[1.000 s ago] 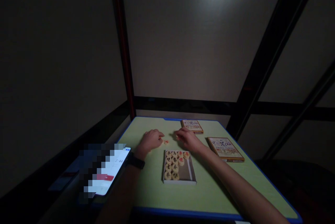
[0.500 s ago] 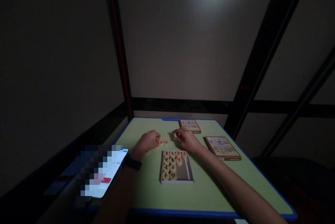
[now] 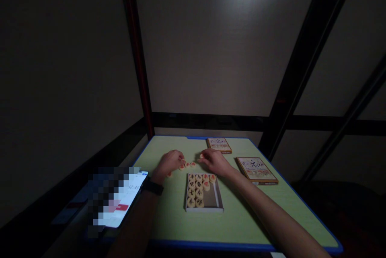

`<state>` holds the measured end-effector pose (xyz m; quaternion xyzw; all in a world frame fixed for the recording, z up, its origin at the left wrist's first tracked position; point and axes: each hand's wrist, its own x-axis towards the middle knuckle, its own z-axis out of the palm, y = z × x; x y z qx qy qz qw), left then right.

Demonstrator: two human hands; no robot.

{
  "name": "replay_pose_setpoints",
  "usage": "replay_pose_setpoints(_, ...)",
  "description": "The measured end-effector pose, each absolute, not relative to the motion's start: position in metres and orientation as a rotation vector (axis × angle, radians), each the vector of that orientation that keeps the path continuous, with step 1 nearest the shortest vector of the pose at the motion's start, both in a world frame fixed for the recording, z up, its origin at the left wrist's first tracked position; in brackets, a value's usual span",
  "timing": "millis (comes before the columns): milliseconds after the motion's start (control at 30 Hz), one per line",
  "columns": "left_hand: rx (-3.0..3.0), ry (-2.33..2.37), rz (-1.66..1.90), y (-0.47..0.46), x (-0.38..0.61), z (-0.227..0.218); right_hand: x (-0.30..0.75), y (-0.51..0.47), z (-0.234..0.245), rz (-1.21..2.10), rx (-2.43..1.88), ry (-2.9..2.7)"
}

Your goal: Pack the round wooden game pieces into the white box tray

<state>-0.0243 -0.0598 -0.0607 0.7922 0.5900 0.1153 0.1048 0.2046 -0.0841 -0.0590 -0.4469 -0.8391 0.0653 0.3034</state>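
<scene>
On a green table [image 3: 241,217] lies a shallow open box [image 3: 217,202] partly filled with several round, pale game pieces marked in red and black. Just beyond it, a short row of loose pieces [image 3: 187,164] sits on the table between my hands. My left hand [image 3: 169,163], a dark watch on its wrist, rests knuckles up with fingers curled at the row's left end. My right hand [image 3: 214,161] is curled too, its fingertips pinching a pale piece [image 3: 201,156] at the row's right end. One more piece [image 3: 169,174] lies beside my left wrist.
Two printed box lids lie at the far right, one [image 3: 219,145] near the back edge and one [image 3: 256,170] closer. A lit phone [image 3: 123,201] stands at the table's left edge. Dark walls and frame bars surround the blue-edged table.
The view dropped slightly at first. Loose pieces between my hands grew from one to a short row, and my left fingers shifted along it. My right hand stayed almost still.
</scene>
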Motion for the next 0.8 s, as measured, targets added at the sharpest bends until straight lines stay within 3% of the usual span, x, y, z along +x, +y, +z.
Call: replay_pose_setpoints(800,2.22,1.841,0.32,-0.072,-0.016,-0.052,0.204,-0.082,-0.062,0.17,-1.115,-2.197)
